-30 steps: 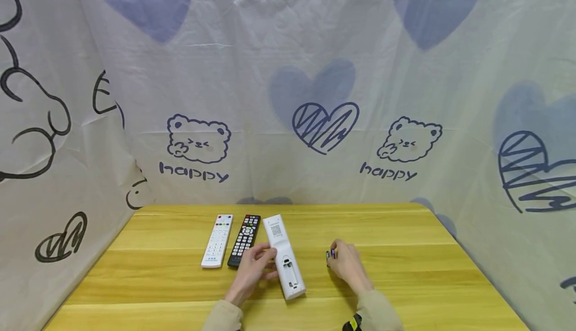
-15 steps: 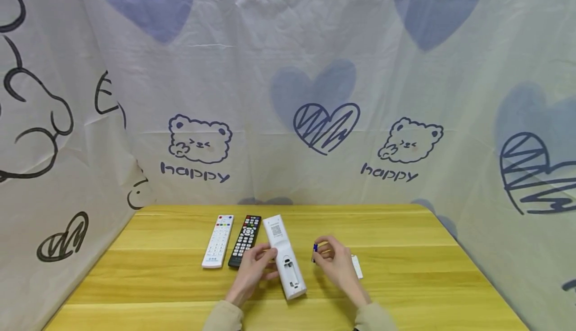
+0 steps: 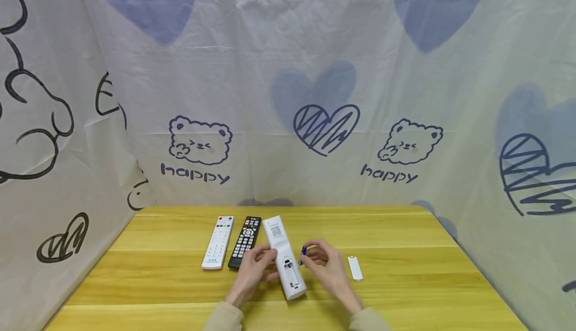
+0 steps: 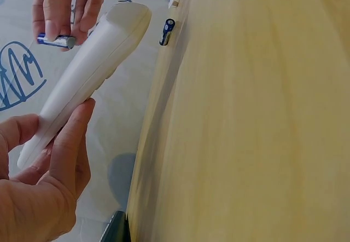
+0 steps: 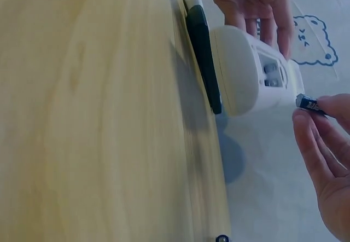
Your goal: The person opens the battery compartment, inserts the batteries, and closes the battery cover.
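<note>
My left hand holds a white remote control between thumb and fingers, its back turned up and its battery compartment uncovered. In the right wrist view, metal contacts show inside that compartment. Thumb and fingertips of my right hand pinch a blue AAA-size battery beside the remote's right edge, close to the compartment. A second battery lies on the table in the left wrist view; the right hand hides it in the head view.
Left of the held remote lie a black remote and a white remote, buttons up, on the wooden table. The white battery cover rests to the right of my right hand. A patterned cloth hangs behind.
My right hand has lifted the battery from the table and carried it left to the remote, uncovering the white battery cover. My left hand and the remote have stayed in place.
</note>
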{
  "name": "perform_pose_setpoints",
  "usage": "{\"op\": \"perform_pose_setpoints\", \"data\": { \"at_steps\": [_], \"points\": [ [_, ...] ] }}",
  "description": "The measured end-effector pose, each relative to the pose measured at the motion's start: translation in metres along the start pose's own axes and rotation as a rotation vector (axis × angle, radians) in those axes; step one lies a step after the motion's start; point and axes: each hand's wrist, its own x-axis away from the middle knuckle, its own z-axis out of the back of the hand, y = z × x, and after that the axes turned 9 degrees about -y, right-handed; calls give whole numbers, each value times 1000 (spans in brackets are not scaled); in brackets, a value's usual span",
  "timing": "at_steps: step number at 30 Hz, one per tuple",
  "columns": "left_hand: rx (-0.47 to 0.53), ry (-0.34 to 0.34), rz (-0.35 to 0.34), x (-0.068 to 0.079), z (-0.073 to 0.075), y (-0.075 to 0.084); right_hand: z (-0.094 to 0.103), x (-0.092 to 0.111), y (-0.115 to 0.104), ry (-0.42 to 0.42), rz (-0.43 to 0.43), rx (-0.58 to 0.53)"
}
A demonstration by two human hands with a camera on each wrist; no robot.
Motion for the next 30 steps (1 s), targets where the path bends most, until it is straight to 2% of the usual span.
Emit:
{"op": "perform_pose_setpoints", "data": {
  "at_steps": [10,19,30],
  "points": [
    [12,-2,-26,-2,0,-1,-11,1,-1,-106,167,165],
    [20,4,-11,-2,0,0,-19,5,-3,-147,213,358],
    [21,-13,-11,-1,-1,1,-22,7,-9,-185,210,525]
  ]
}}
